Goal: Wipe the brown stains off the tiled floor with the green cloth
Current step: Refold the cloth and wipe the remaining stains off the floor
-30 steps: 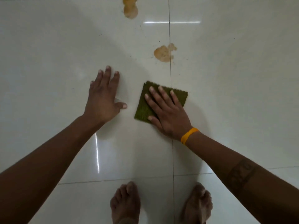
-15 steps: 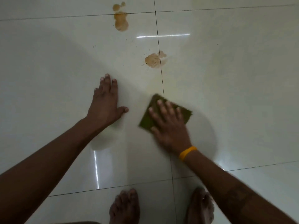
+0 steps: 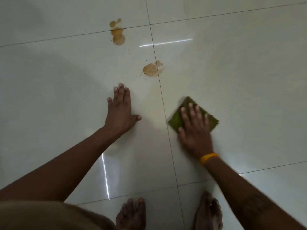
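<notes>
A square green cloth (image 3: 209, 117) lies flat on the glossy white tiled floor (image 3: 249, 77), right of a grout line. My right hand (image 3: 193, 130), with a yellow band at the wrist, presses flat on the cloth with fingers spread. My left hand (image 3: 120, 112) rests palm down on the tile to the left, holding nothing. A brown stain (image 3: 152, 69) sits beyond both hands beside the grout line. A second, darker brown stain (image 3: 117, 34) lies farther away across a tile joint.
My two bare feet (image 3: 131, 214) stand at the bottom edge. Beige clothing (image 3: 41, 216) fills the lower left corner. Small dark specks are scattered near the stains. Light streaks reflect on the tiles.
My right hand has slid the cloth to the right, across the grout line, away from my left hand. The view has tilted, so both stains sit lower in frame.
</notes>
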